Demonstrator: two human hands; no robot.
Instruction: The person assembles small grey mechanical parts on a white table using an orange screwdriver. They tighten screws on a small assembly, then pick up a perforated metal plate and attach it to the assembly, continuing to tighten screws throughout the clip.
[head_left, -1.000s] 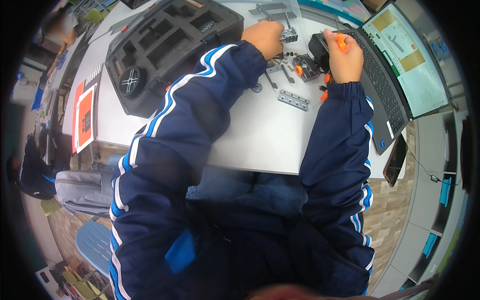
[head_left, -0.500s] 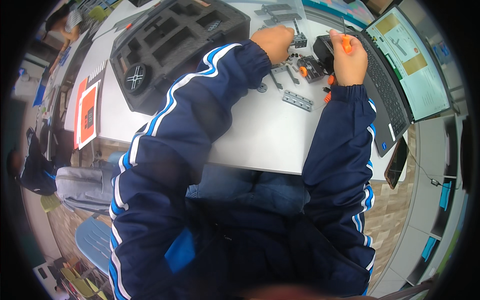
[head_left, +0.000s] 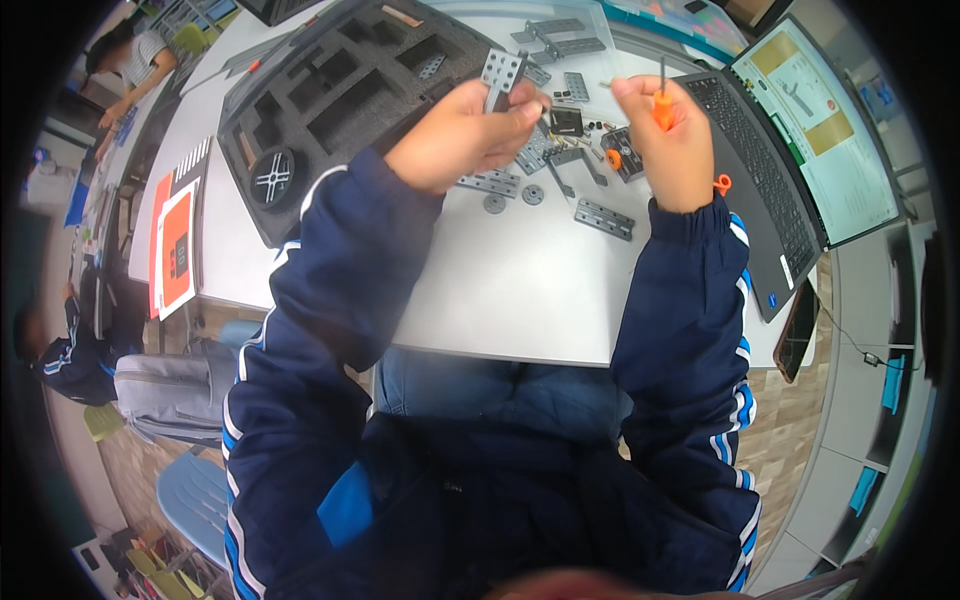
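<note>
My left hand [head_left: 465, 135] is closed around a grey perforated bracket [head_left: 502, 70], whose plate sticks up above the fingers. My right hand [head_left: 678, 145] grips a screwdriver by its orange handle [head_left: 662, 112], the dark shaft pointing up. At that hand's thumb and fingertip a tiny piece shows, too small to make out. On the white table between and below the hands lie a grey slotted beam [head_left: 604, 219], a small round disc [head_left: 533, 195], loose screws and a dark block with an orange knob [head_left: 613, 159].
An open black case [head_left: 235, 190] with cut-out foam holds a black wheel [head_left: 272, 178] at the left. A laptop [head_left: 750, 170] stands open at the right, a phone [head_left: 797, 332] beside it. Orange-covered booklets [head_left: 177, 250] lie at the left edge. A person [head_left: 150, 55] sits far left.
My left hand has drawn back toward me from the parts at the far side and now holds the bracket up. My right hand, with the screwdriver, has shifted slightly left.
</note>
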